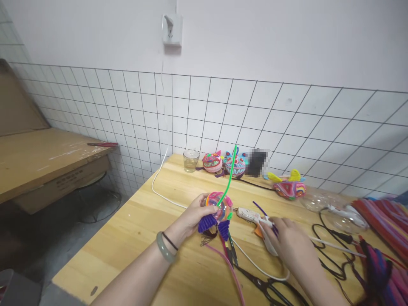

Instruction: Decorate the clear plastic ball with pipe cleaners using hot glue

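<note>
My left hand [199,212] is closed around a clear ball ornament [225,208] wound with pink, orange and blue strands, with purple pipe-cleaner fins [207,223] at its lower side. A green pipe cleaner [232,170] rises from the ball near my thumb. My right hand [288,238] grips the rear of a white hot glue gun [248,214] with an orange trigger. The gun points left, and its nozzle is close beside the ball; whether they touch I cannot tell. Below the ball lie a pink strand [229,267] and black scissors [267,287].
Along the wall stand a glass [191,161], finished pink [212,162] and blue [235,165] ornaments and a fish-like one [290,187]. Clear plastic balls [314,200], dark cords [331,242] and pipe-cleaner bundles [382,229] lie right. A white cable [162,193] crosses the table's left side.
</note>
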Action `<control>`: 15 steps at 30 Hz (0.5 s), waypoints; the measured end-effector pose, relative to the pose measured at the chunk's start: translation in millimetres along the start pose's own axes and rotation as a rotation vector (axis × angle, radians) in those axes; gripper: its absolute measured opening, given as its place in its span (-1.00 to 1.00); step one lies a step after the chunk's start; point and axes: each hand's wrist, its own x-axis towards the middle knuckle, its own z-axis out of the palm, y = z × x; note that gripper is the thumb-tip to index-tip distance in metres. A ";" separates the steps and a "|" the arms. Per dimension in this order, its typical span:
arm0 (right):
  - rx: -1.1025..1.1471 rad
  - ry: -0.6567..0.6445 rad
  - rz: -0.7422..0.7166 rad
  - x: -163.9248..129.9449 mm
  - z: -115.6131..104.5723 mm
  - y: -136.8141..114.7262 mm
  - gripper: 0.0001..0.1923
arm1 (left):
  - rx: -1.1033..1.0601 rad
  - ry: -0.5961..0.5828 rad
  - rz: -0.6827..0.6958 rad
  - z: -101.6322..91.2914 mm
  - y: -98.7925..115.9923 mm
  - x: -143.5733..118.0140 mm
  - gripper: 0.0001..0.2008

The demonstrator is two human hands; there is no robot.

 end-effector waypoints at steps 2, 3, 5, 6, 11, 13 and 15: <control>0.032 0.199 -0.226 12.9 -20.9 -13.6 -0.62 | 0.030 -0.005 -0.009 0.8 -1.1 -1.3 -0.52; 0.054 0.261 -0.331 20.9 -32.2 -22.2 -0.67 | 0.045 -0.011 -0.010 1.1 -1.7 -1.9 -0.52; 0.057 0.284 -0.538 37.7 -52.9 -40.2 -0.73 | 0.079 -0.024 -0.010 2.0 -2.8 -3.0 -0.51; 0.044 0.244 -0.626 45.6 -61.0 -48.3 -0.72 | 0.095 -0.032 -0.012 2.4 -3.1 -3.5 -0.51; -0.001 0.037 -0.793 69.5 -74.5 -66.1 -0.77 | 0.169 -0.025 -0.019 5.2 -2.0 -4.9 -0.50; 0.035 0.005 -0.790 70.3 -72.0 -65.0 -0.79 | 0.177 -0.002 -0.005 6.6 -0.9 -5.2 -0.52; 0.085 0.002 -0.767 66.6 -67.4 -63.3 -0.78 | 0.174 0.018 0.009 7.7 0.0 -5.3 -0.54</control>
